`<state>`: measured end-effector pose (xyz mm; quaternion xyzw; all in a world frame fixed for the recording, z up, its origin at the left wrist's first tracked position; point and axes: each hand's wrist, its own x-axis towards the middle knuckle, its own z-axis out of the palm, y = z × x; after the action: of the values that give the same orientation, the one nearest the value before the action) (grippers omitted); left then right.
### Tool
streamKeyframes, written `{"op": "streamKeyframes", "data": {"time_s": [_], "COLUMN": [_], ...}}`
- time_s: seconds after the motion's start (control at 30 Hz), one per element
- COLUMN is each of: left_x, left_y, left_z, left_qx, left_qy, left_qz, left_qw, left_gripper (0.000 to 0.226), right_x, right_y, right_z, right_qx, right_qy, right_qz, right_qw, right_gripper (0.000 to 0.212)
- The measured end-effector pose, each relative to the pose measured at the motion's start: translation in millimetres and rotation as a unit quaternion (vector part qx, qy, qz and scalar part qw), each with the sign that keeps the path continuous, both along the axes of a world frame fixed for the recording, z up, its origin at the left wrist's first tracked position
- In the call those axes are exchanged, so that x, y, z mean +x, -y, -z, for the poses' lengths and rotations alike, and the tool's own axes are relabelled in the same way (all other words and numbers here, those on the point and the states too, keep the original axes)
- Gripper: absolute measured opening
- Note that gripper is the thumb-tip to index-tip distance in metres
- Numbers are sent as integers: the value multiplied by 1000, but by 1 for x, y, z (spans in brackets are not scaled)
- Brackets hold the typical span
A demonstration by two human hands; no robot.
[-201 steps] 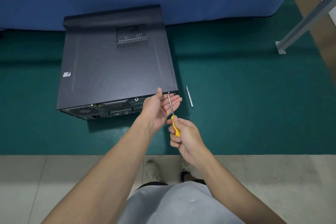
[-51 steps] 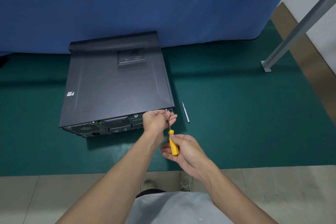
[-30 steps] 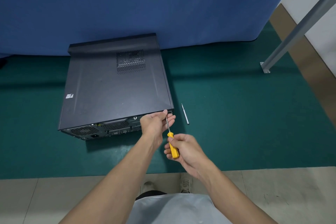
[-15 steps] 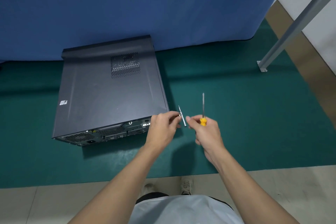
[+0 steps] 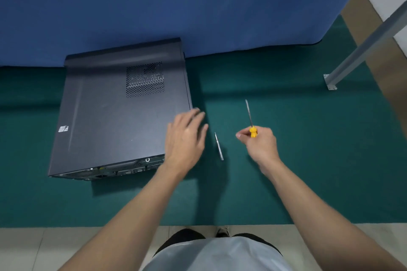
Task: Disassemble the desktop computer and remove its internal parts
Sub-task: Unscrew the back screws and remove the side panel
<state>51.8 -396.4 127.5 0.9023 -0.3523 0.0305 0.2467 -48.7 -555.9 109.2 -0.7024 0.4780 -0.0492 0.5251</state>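
Observation:
A black desktop computer case (image 5: 119, 116) lies on its side on the green mat, rear ports facing me, side panel with a vent grille on top. My left hand (image 5: 185, 138) is over the case's near right corner, fingers spread and straight, blurred by motion. My right hand (image 5: 259, 143) grips the yellow-handled screwdriver (image 5: 251, 121) to the right of the case, its shaft pointing away from me above the mat. A thin silver bit (image 5: 219, 146) lies on the mat between my hands.
The green mat (image 5: 308, 160) reaches a blue curtain (image 5: 198, 6) behind the case. A grey metal leg (image 5: 361, 50) with a foot plate stands at the far right. Pale floor tiles (image 5: 44, 246) run along the mat's near edge.
My right hand has carried the screwdriver away from the case's rear corner to the right. My left hand has left the corner screw spot and now spreads open over the panel's corner.

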Motion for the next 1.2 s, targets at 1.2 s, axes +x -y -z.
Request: {"op": "streamKeyframes", "data": {"time_s": [1.2], "left_x": [20], "left_y": [-30], "left_z": [13], "left_qx": [31], "left_qy": [-80], "left_qz": [-119], "left_qw": [989], "left_gripper": [40], "right_x": [47], "right_y": [-17], "right_z": [4], "right_qx": [-38], "right_qy": [16], "right_qz": [-134], "right_qw": [990], "right_gripper": [14]}}
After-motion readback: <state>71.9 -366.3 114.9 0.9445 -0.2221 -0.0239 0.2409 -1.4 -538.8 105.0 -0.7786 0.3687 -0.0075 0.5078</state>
